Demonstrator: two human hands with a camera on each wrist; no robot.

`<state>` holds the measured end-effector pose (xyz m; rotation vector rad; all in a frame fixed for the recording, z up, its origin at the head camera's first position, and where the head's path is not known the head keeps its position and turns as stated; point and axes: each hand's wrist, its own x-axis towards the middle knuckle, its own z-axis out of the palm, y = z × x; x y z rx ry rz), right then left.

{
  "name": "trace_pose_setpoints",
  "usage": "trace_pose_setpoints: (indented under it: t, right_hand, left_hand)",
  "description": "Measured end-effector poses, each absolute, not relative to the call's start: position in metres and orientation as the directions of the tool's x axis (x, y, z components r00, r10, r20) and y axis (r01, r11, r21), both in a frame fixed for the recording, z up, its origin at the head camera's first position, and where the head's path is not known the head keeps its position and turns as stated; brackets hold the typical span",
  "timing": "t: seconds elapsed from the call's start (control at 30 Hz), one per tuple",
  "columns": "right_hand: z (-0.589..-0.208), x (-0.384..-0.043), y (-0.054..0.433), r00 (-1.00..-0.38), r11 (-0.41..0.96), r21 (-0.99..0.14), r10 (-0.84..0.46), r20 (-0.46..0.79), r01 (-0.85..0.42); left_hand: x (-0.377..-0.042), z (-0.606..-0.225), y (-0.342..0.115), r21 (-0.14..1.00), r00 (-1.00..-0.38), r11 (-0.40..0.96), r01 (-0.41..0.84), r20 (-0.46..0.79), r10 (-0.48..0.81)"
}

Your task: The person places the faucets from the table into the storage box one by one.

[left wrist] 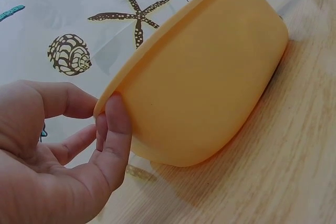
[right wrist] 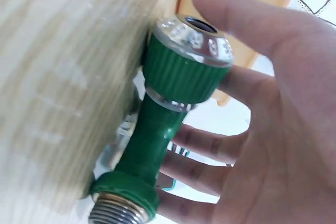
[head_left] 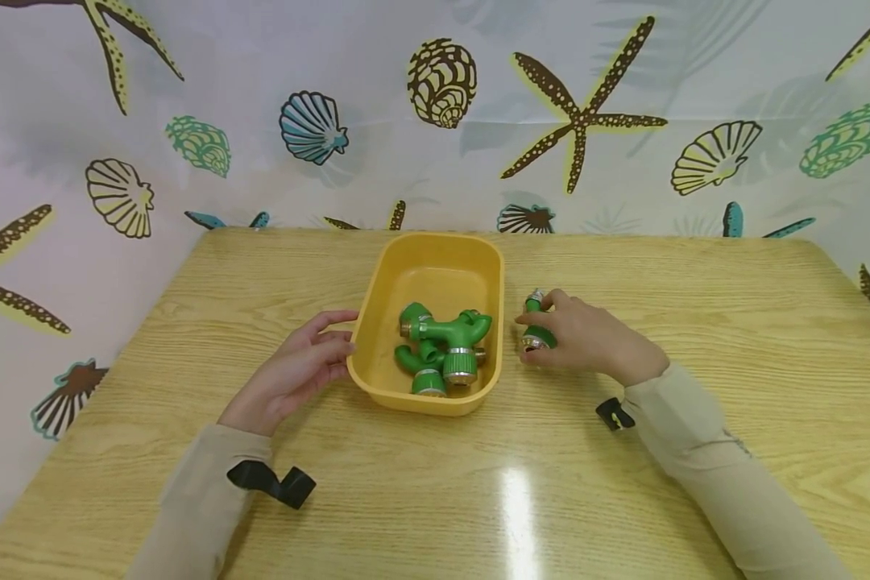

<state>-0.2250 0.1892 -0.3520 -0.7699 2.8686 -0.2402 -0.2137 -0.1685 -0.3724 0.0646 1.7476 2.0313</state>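
Observation:
A green pipe fitting [right wrist: 157,135] with a ribbed collar, a silver end and a threaded tip lies on the table right of a yellow plastic bin. My right hand [head_left: 587,334] is spread over it. In the right wrist view the fingers [right wrist: 210,145] reach behind the fitting, and the thumb stands off past its silver end. At the left, fingertips of my left hand [head_left: 300,366] touch the outer wall and rim of the yellow bin [left wrist: 199,72]. Inside the bin, several green fittings [head_left: 445,330] with silver bands and brass threads lie piled toward the near end.
The wood-grain table [head_left: 406,499] extends around the bin on every side. Behind it hangs a white curtain [head_left: 377,185] printed with shells and starfish. A black strap [head_left: 275,483] hangs at the left wrist, another black piece [head_left: 615,414] at the right.

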Motion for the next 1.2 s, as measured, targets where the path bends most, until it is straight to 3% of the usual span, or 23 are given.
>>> trace_pose_setpoints:
  t: [0.23,1.2]
  right_hand:
    - [-0.3542,-0.2262,0.1871,-0.869,0.866,-0.198,-0.484,-0.107,-0.458]
    - [-0.3486,-0.2293,0.1958,-0.812,0.797,-0.257,-0.58,-0.07,-0.547]
  left_hand:
    - [-0.2136,-0.372,-0.1687,0.947,-0.896,-0.087,-0.311,-0.261,0.36]
    - [-0.2136,-0.3744,-0.1694,0.952,-0.898,-0.088,-0.295,-0.244,0.365]
